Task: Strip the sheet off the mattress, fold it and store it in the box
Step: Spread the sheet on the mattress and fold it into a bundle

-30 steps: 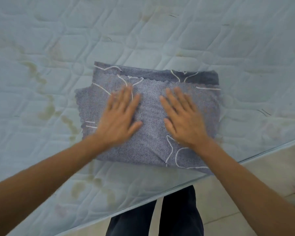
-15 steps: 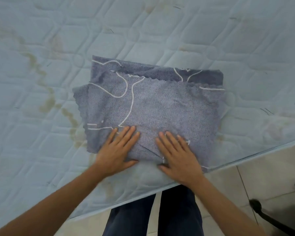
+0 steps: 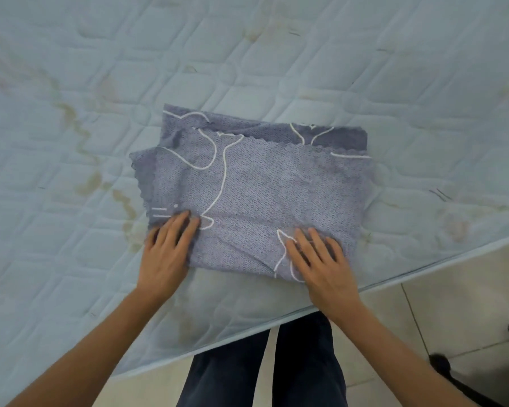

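Observation:
The grey-blue sheet [image 3: 265, 195] with white line drawings lies folded into a thick rectangle on the bare quilted mattress [image 3: 365, 69], close to its near edge. My left hand [image 3: 166, 254] is at the sheet's near-left corner, fingers on top and the thumb hidden under the fabric edge. Over at the near-right corner, my right hand [image 3: 321, 259] lies flat on top with its fingers spread. The box is out of view.
The mattress has yellowish stains on its left side [image 3: 71, 118]. Its near edge runs diagonally in front of my legs [image 3: 262, 362]. Beige floor tiles [image 3: 453, 289] and a dark chair base [image 3: 441, 362] are at the lower right.
Both hands slid from the middle of the sheet back to its near edge, then apart to the two near corners. The left thumb has gone under the fabric.

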